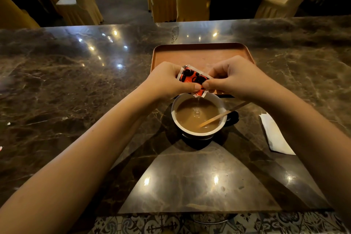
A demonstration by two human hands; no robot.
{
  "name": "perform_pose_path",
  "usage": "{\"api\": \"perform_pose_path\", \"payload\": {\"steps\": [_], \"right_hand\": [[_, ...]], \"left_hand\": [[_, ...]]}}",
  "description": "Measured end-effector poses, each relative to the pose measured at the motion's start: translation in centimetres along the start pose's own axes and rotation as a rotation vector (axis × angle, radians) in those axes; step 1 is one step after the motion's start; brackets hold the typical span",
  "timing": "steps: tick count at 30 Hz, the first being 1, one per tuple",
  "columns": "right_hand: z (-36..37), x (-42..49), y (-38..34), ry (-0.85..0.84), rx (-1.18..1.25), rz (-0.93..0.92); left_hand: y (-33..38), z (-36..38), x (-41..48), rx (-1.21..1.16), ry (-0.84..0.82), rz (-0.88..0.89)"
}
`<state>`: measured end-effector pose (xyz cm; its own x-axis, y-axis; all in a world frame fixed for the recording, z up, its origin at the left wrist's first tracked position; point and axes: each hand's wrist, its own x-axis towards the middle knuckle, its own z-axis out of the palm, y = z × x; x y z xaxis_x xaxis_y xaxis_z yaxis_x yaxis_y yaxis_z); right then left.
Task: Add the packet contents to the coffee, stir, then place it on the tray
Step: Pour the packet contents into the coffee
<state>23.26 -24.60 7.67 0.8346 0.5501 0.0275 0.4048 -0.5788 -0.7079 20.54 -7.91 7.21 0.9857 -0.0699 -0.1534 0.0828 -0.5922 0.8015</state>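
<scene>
A: Both hands are up over the cup (199, 115) here. The left hand (167, 80) is pinched on the red-and-black packet (192, 79), and the right hand (235, 78) is pinched on it too, thumbs meeting at its lower edge.

B: And the packet is tilted, low corner pointing down just above the cup's far rim. A thin pale stream falls from that corner into the coffee (195, 114), right where there's a ripple in the middle.

A: The cup sits on the dark marble counter (76, 81), handle to the right, with a wooden stirrer (220, 115) leaning in it, one end in the drink, the other out over the right rim.

B: The tray (201, 53) lies just beyond the cup, partly behind the hands. Nothing can be seen on the part that shows.

A: Off to the right, a white paper wrapper (275, 135) lies flat on the counter, near the right forearm.
</scene>
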Motion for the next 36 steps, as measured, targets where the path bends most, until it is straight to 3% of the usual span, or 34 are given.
{"api": "perform_pose_path", "payload": {"steps": [29, 36], "right_hand": [[0.23, -0.29, -0.07, 0.032, -0.031, 0.030], [-0.41, 0.40, 0.13, -0.085, 0.202, 0.271]], "left_hand": [[-0.10, 0.43, -0.40, -0.012, 0.044, 0.012], [0.04, 0.21, -0.42, -0.031, 0.024, -0.004]]}}
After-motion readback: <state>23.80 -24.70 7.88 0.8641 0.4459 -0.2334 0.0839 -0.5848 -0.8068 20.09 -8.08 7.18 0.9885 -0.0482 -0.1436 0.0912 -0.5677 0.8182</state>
